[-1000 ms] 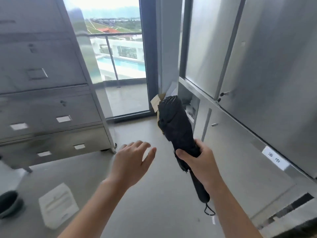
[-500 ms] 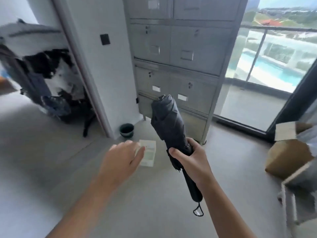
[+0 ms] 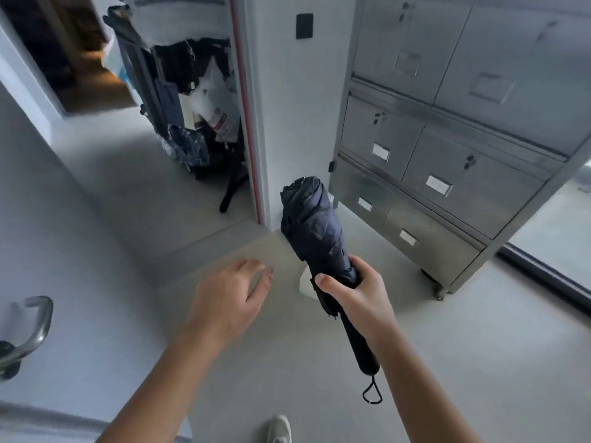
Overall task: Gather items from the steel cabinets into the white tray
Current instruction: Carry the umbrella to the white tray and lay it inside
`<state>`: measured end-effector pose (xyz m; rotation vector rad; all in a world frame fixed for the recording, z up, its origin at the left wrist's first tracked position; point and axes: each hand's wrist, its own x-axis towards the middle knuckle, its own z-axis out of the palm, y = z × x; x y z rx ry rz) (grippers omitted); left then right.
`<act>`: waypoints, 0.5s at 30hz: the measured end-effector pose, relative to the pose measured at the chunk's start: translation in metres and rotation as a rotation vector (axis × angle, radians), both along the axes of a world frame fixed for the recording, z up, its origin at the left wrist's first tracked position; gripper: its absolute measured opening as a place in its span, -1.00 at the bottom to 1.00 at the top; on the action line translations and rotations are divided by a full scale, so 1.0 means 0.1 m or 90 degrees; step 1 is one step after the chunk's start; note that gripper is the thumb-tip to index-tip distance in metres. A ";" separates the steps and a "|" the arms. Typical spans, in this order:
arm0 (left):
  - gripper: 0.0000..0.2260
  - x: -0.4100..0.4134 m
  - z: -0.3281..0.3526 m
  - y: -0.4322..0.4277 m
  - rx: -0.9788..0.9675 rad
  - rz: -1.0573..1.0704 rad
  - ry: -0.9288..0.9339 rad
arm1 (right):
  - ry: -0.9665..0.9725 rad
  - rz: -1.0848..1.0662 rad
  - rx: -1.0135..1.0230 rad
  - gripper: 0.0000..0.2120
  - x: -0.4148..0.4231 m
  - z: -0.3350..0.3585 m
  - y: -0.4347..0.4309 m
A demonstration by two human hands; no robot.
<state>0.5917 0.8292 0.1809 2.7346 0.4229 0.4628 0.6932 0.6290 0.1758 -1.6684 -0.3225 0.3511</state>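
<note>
My right hand [image 3: 355, 295] grips a folded dark umbrella [image 3: 315, 228] near the base of its canopy, canopy pointing up and away, handle and wrist loop hanging down toward me. My left hand [image 3: 230, 298] floats beside it to the left, fingers relaxed and holding nothing. A steel cabinet [image 3: 454, 129] with several labelled drawers stands at the right, all drawers closed. A small white object [image 3: 303, 282] on the floor shows just behind the umbrella, mostly hidden. No white tray can be made out.
A white wall corner [image 3: 281, 123] stands ahead of the umbrella. Left of it a rack with bags and clothes [image 3: 192, 107] fills a doorway. A chair arm [image 3: 35, 321] sits at the far left edge. My shoe [image 3: 278, 430] shows at the bottom. Grey floor lies below.
The view has swung left, from the window and right-hand cabinets to the drawer cabinet and doorway. My right hand keeps the umbrella; my left hand stays beside it.
</note>
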 end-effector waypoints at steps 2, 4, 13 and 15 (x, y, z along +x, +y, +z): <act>-0.53 0.30 -0.04 0.13 -0.001 -0.012 0.008 | -0.004 -0.007 -0.020 -0.82 0.24 0.00 0.16; -0.64 0.58 -0.05 0.24 0.006 -0.038 0.002 | 0.001 -0.031 -0.025 -0.81 0.47 0.02 0.28; -0.49 1.80 -0.19 0.70 -0.028 -0.127 0.035 | 0.069 -0.099 -0.029 -0.79 1.49 -0.24 0.62; -0.48 2.09 -0.33 0.76 -0.031 -0.135 0.065 | 0.085 -0.109 -0.038 -0.78 1.76 -0.40 0.68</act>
